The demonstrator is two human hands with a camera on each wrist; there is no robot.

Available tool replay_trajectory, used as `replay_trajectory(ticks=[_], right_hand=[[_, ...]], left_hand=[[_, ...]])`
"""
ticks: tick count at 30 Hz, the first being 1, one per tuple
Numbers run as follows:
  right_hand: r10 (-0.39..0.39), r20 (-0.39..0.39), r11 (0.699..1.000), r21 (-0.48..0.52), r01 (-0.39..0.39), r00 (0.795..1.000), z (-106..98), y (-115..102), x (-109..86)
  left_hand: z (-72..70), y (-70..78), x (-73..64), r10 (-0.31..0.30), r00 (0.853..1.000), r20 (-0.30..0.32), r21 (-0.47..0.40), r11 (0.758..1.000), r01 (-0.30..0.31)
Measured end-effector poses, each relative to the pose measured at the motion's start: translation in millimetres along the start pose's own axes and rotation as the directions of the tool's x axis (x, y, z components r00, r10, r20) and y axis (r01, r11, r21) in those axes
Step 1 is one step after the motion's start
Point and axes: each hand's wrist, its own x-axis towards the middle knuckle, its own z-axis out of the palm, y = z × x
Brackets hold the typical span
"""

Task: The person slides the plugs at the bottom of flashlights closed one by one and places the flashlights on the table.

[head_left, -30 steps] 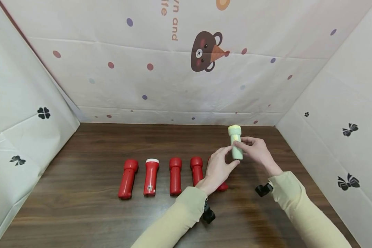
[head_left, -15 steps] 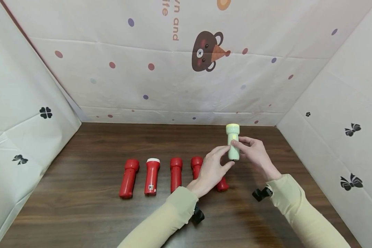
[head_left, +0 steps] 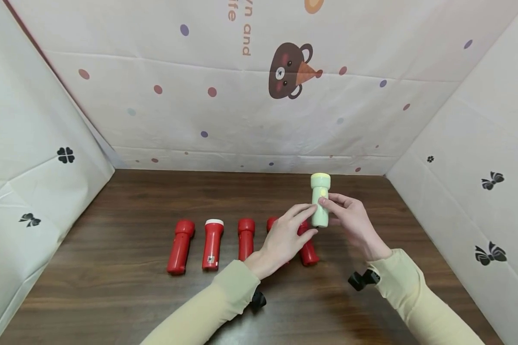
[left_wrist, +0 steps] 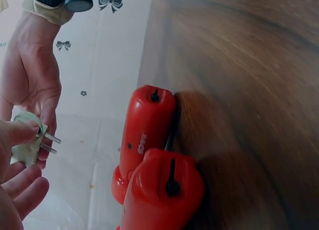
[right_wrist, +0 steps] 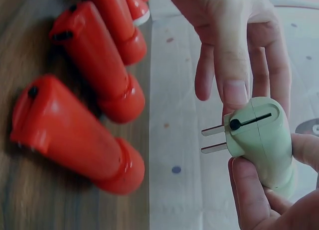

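Observation:
A pale green flashlight with a yellow rim is held off the table by my right hand, thumb in front and fingers behind. From its tail stick out two metal plug prongs, beside a slot with a black slider. My left hand reaches in from the left, its fingers mostly straight. Its thumb lies right at the tail by the slider, and its other fingers extend along the flashlight's side. Behind the left hand, a red flashlight lies on the table; another is mostly hidden.
More red flashlights lie in a row to the left: one, a white-rimmed one and a far-left one. The dark wooden table meets a printed sheet wall behind and another sheet at the right.
The pale green flashlight and my right hand have shifted slightly left. My left hand has moved left and a little down, uncovering more of the rightmost red flashlight.

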Motion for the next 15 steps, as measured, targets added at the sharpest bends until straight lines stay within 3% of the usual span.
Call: replay_trajectory(ticks=[6, 15], right_hand=[[-0.001, 0.019, 0.997, 0.074, 0.000, 1.000, 9.9, -3.4, -10.0], [0.008, 0.073, 0.976, 0.219, -0.024, 0.997, 23.8, -8.1, -25.9]], left_hand=[[-10.3, -4.4, -8.5, 0.118, 0.992, -0.050, 0.037, 0.993, -0.116], [-26.2, -4.4, -19.8, 0.257, 0.958, -0.126, 0.100, 0.964, -0.245]])
